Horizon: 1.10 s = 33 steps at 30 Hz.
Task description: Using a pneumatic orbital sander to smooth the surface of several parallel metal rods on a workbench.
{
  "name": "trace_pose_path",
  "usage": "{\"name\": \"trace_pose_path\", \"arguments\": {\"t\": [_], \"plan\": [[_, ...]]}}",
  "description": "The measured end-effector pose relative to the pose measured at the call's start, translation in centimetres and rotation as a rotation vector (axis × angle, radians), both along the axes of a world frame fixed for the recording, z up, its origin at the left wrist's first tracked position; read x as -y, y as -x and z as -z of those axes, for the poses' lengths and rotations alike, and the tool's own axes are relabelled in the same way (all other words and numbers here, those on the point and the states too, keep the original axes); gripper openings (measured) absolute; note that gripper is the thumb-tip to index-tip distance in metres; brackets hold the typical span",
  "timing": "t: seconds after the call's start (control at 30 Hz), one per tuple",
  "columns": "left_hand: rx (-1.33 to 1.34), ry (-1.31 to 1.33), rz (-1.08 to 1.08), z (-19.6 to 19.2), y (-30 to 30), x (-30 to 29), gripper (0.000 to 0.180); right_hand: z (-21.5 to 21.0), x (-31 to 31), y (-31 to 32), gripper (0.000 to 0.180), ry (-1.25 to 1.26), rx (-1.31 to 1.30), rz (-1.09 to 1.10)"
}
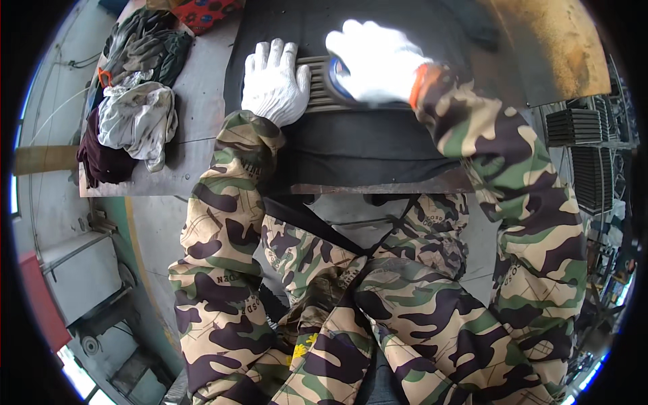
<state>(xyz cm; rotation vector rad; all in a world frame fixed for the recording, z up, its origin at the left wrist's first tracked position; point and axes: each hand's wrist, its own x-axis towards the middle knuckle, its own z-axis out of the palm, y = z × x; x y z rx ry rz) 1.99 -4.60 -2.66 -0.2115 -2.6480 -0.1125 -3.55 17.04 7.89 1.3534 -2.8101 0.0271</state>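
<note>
On a dark cloth lies a grey ribbed, grate-like piece (315, 82) with long parallel bars running left to right. My left hand (275, 84), in a white knit glove, rests flat over its left end with the fingers stretched forward. My right hand (373, 62), in a white glove with an orange cuff, is closed over a round, blue-edged tool (335, 79) pressed on the bars. The glove hides most of this tool, so its exact kind does not show. Past the right wrist, the far end of the bars (480, 88) comes into sight.
Black cloth (378, 145) covers the middle of the worktable (196, 152). A heap of rags and gloves (138, 115) lies at the left, with a red patterned cloth (202, 15) behind. A rusty brown sheet (553, 47) is at the far right. Stacked dark grates (574, 126) stand beyond the table's right side.
</note>
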Motion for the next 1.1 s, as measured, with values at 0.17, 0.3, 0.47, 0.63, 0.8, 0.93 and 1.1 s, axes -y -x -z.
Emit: {"name": "trace_pose_path", "arguments": {"t": [0.17, 0.3, 0.47, 0.63, 0.8, 0.93, 1.1], "plan": [[-0.165, 0.041, 0.024, 0.6, -0.2, 0.0, 0.048, 0.5, -0.5, 0.0, 0.036, 0.021, -0.067, -0.011], [-0.148, 0.047, 0.041, 0.6, -0.2, 0.0, 0.05, 0.6, -0.2, 0.5, 0.035, 0.05, -0.084, -0.04], [-0.117, 0.044, 0.02, 0.5, -2.1, -0.8, 0.052, 0.2, -0.6, 0.8, 0.026, 0.103, -0.127, -0.044], [-0.134, 0.061, 0.009, 0.2, -3.3, -1.2, 0.051, 0.1, -0.5, 2.1, 0.027, 0.106, -0.13, -0.017], [-0.042, -0.008, 0.028, -0.7, -3.1, -1.6, 0.052, 0.2, -0.2, 1.0, 0.024, 0.126, -0.091, -0.049], [-0.098, 0.032, 0.018, 0.4, -2.9, -1.0, 0.053, 0.8, 0.5, 1.5, 0.023, 0.177, -0.164, -0.06], [0.016, 0.055, 0.013, -0.6, -5.0, -2.4, 0.059, -0.1, 0.2, 1.8, 0.026, 0.087, -0.108, -0.023]]}}
